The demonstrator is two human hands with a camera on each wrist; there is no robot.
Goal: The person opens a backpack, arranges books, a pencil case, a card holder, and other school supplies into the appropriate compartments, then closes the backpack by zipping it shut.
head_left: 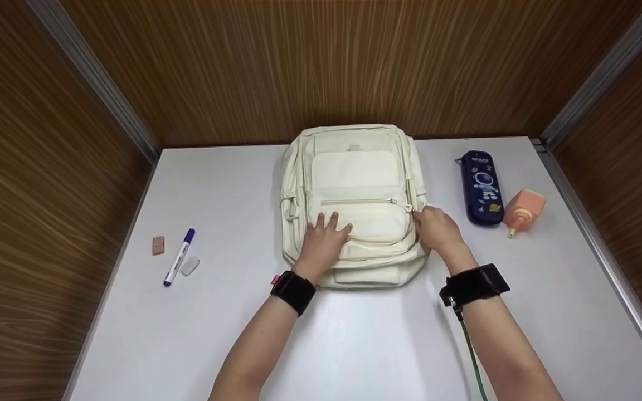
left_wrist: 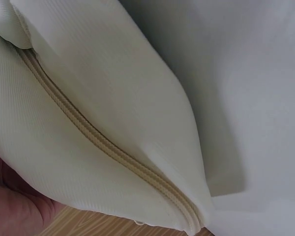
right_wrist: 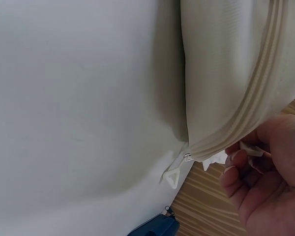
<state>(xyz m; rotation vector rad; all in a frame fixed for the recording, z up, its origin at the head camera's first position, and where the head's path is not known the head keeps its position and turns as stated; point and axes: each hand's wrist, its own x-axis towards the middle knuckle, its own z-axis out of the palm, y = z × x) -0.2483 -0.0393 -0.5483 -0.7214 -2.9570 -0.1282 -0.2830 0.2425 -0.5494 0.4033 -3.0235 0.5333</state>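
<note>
A cream backpack (head_left: 354, 170) lies front side up on the white table. My left hand (head_left: 322, 248) rests on its lower front pocket with the fingers spread; the left wrist view catches part of this hand (left_wrist: 17, 204) beside the fabric and a curved beige zipper (left_wrist: 96, 137). At the bag's right side my right hand (head_left: 439, 227) pinches a pale zipper pull (right_wrist: 253, 149) between thumb and curled fingers. Near it in the right wrist view hangs another, triangular white pull (right_wrist: 172, 178). A short straight zipper (head_left: 357, 201) crosses the bag's front above my left fingers.
To the right lie a dark blue pencil case (head_left: 482, 189) and an orange bottle (head_left: 526, 207) with a nozzle. On the left are a blue-capped marker (head_left: 179, 259), a pinkish-brown block (head_left: 157, 245) and a whitish eraser-like piece (head_left: 190, 266). Wood-grain panels (head_left: 354, 67) wall the table.
</note>
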